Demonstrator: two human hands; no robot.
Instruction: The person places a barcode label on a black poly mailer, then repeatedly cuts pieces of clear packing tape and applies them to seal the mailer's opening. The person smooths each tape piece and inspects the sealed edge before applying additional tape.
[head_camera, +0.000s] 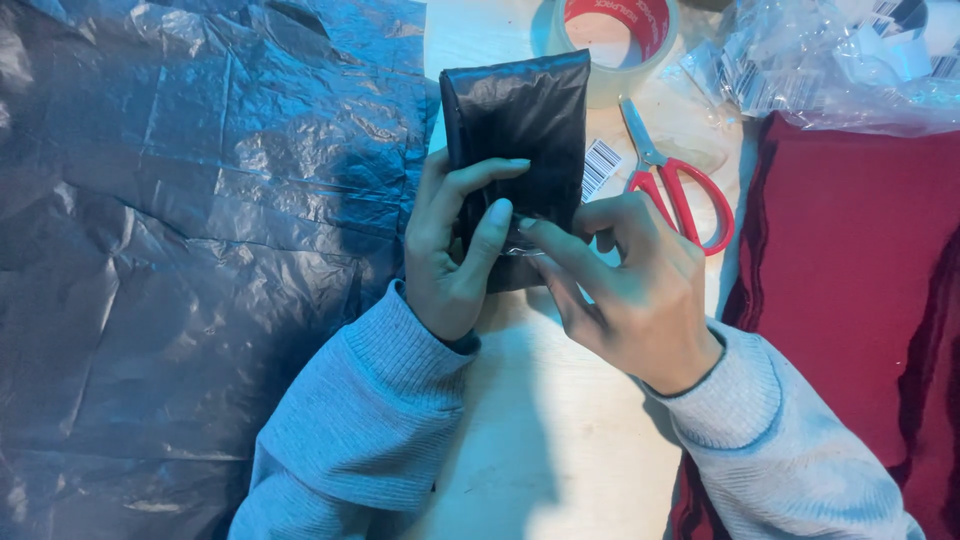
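Note:
A small packet wrapped in black plastic (520, 125) lies on the pale table (540, 430), its long side pointing away from me. My left hand (450, 250) grips the packet's near left side, thumb and fingers laid over its top. Fingertips of my right hand (625, 285) press on the near right end of the packet, where a shiny strip of clear tape seems to run. Both sleeves are light grey knit.
Large black plastic sheets (170, 250) cover the left half. A roll of clear tape (610, 45) sits behind the packet, red-handled scissors (680, 190) and a barcode label (598, 167) to its right. Dark red cloth (850, 280) and clear bags (830, 70) lie right.

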